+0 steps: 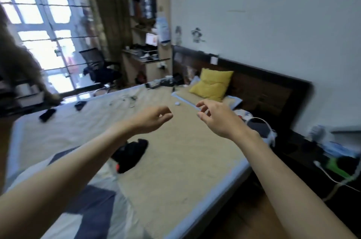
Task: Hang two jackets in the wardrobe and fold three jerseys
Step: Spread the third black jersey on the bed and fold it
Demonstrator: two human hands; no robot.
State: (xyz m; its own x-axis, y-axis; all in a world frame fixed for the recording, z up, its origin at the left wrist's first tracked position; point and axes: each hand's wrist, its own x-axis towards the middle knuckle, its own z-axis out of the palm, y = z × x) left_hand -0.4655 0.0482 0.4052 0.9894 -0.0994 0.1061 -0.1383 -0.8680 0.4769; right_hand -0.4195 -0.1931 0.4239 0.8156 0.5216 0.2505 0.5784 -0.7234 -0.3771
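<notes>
Both of my bare arms stretch out over a bed (175,170) covered with a beige mat. My left hand (154,119) hovers above the middle of the bed with its fingers loosely curled and nothing in it. My right hand (216,117) hangs beside it, fingers apart, holding nothing. A white and dark blue garment (93,205) lies spread on the near left part of the bed, under my left forearm. A small black garment (130,153) with a red spot lies crumpled just beyond it. No wardrobe is in view.
A yellow pillow (212,83) leans on the dark headboard (263,90). Phones (47,114) and cables lie on the far left of the bed. An office chair (99,67), a cluttered desk (142,57) and a window stand behind. A dark nightstand (332,160) with cables is at right.
</notes>
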